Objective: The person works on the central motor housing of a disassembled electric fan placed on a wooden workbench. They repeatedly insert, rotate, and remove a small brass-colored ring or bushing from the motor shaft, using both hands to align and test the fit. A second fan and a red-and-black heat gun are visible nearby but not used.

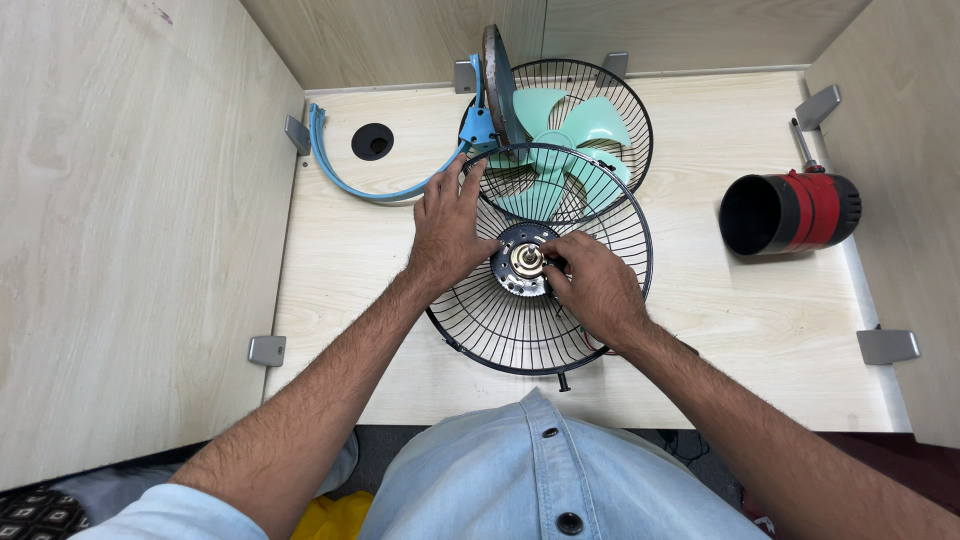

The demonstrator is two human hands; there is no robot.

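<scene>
Left hand (447,228) fingers spread on rear grille (480,320), right hand (592,283) pinching motor hub (524,261); grille may slide toward 12 o'clock onto fan blades (565,135).

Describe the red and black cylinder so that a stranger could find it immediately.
Start at the pale wooden desk and go to its right side, away from the wire fan guards. The red and black cylinder lies there on its side, open end facing left; nothing else there is red.

No packages, labels, signs or screens appear anywhere in this view.
</scene>
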